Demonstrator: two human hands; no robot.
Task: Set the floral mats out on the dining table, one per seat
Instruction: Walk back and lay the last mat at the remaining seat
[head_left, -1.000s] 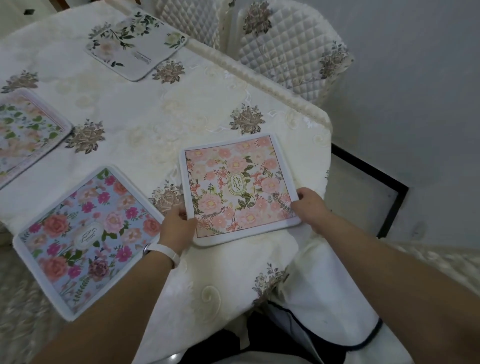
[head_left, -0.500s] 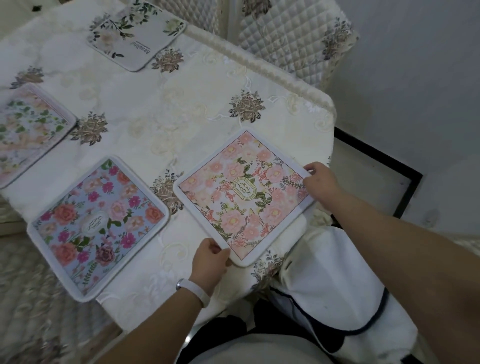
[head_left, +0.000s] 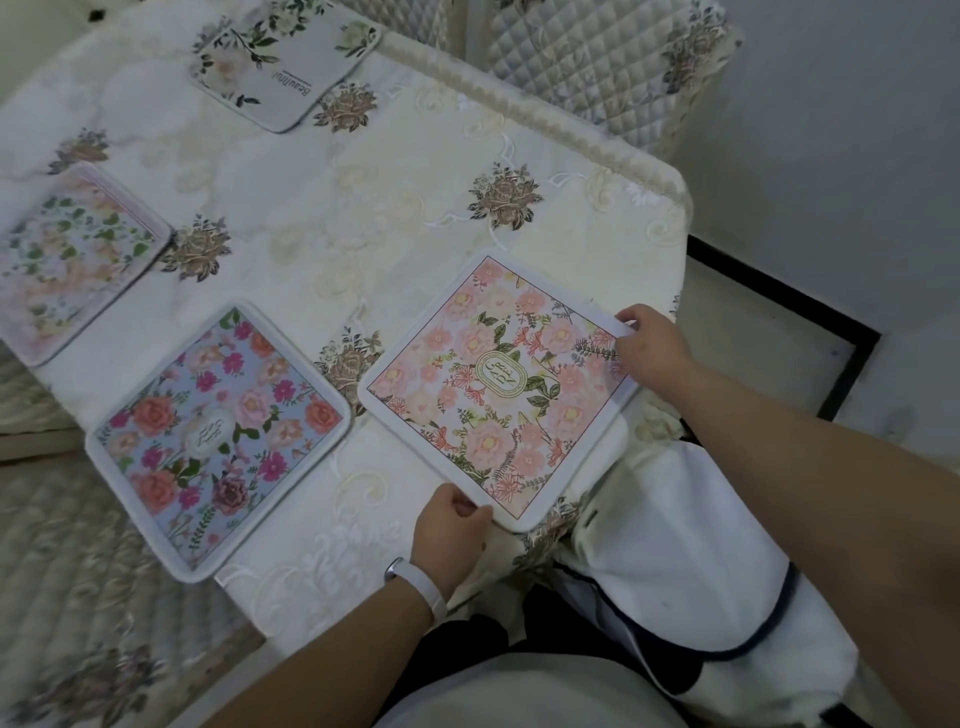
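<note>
Cream embroidered tablecloth (head_left: 363, 218), quilted chair covers (head_left: 597, 57) behind, white wall (head_left: 857, 130), black-edged floor panel (head_left: 779, 338), white wristband (head_left: 423, 582)

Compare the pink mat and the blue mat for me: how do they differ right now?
The pink mat has pale peach blooms on a light ground; the blue mat has bolder red and magenta blooms on blue. The pink mat is gripped at two corners by the left hand and right hand; the blue mat lies untouched. Both are square, white-bordered, with an oval label at centre, lying on the tablecloth.
</note>
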